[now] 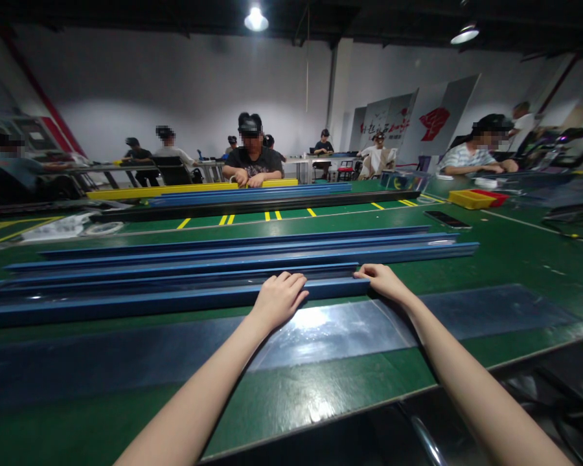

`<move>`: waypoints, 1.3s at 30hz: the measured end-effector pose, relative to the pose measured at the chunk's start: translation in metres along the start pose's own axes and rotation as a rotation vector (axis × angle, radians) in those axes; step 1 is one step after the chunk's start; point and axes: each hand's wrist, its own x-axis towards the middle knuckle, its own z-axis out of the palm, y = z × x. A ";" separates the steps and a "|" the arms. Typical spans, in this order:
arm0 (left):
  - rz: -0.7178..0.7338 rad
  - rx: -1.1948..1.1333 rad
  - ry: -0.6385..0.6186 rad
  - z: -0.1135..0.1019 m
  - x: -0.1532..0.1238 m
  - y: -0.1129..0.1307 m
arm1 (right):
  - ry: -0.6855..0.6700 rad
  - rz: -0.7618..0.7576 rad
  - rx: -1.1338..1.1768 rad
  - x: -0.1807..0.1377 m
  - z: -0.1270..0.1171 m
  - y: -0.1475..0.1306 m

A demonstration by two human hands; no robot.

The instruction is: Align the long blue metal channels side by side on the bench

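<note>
A long blue U-shaped channel [175, 302] lies lengthwise across the green table, its open side up. My left hand [280, 296] grips its near wall, fingers reaching over into the groove and thumb along the outside. At the right end of the channel, my right hand [381, 279] is closed on the end, its fingertips partly hidden. Just in front, under my forearms, a long clear plastic strip [330, 336] lies flat and reflects the light. More blue channels [398, 254] lie parallel right behind the held one.
Farther back are a black channel [291, 206], a yellow channel [189, 189] and more blue ones. A person [252, 158] sits opposite with hands on the yellow piece. A phone [447, 220] and a yellow tray [471, 199] lie at right. The table's front edge [330, 421] is close.
</note>
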 end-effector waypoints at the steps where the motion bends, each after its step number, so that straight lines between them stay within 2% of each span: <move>1: -0.002 0.001 -0.001 0.000 0.000 0.000 | 0.000 0.000 0.000 0.000 0.000 0.000; 39: -0.031 0.021 -0.057 -0.005 0.001 0.003 | -0.008 0.008 -0.007 -0.002 -0.001 -0.006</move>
